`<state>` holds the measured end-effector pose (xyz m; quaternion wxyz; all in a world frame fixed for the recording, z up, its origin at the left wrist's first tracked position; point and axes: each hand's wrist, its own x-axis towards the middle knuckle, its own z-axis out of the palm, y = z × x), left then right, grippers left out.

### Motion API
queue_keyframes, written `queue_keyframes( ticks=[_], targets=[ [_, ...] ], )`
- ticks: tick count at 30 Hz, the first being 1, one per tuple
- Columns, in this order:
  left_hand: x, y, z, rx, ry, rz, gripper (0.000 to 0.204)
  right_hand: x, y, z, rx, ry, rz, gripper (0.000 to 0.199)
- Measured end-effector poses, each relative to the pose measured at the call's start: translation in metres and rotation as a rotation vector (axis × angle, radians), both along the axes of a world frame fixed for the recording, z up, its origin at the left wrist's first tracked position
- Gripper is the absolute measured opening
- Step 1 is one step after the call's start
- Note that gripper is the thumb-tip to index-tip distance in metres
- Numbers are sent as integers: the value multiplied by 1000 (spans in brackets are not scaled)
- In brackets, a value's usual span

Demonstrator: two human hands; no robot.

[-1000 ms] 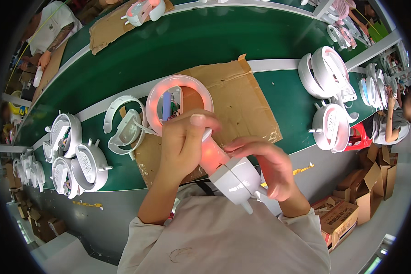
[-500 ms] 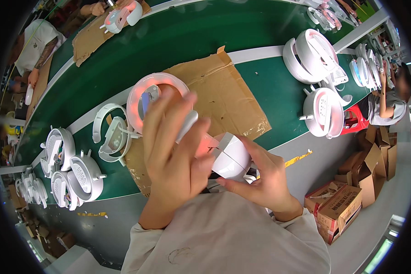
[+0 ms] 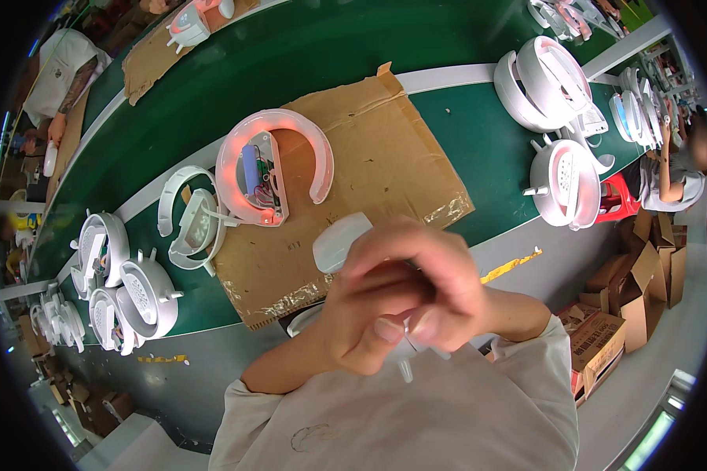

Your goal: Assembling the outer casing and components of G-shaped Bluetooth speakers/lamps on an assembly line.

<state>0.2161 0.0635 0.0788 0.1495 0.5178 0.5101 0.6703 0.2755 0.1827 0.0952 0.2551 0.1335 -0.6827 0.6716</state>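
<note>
Close in front of my chest, both hands are wrapped round a white plastic housing (image 3: 342, 242). Its smooth rounded end sticks out past the fingers on the far side, and small pale prongs show below the thumbs; the rest is hidden. My left hand (image 3: 361, 330) grips from the left, while my right hand (image 3: 444, 286) curls over from the right, the two thumb tips nearly meeting. Beyond them, a C-shaped ring (image 3: 322, 149) glows pinkish red on the cardboard sheet (image 3: 385, 173). Its opened compartment shows a blue cell (image 3: 250, 167), a green board and wires.
Left of the lit ring lies an unlit white ring assembly (image 3: 196, 224). More white housings stand in groups at the left (image 3: 149, 302) and right (image 3: 538, 86) of the green table (image 3: 353, 47). Cardboard boxes (image 3: 593, 345) and a red stool (image 3: 617, 200) stand at right. Other people work nearby.
My left hand, blurred and raised near the lit ring before, has come down to join my right on the white housing. The housing has turned and is now mostly covered by my fingers.
</note>
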Motion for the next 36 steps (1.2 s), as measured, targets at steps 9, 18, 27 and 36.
queue_keyframes(
  ticks=[9,18,27,36],
  targets=[
    [7,-12,5,-70,-302,8,26,9,-19,7,34,-111,-229,49],
    [-15,18,30,-187,-34,-13,20,2,9,32,147,-121,-229,51],
    [-60,59,41,-196,-241,217,58,20,21,28,480,-368,-481,78],
    [-59,74,32,-180,86,64,52,25,35,1,509,-272,-675,60]
  ],
)
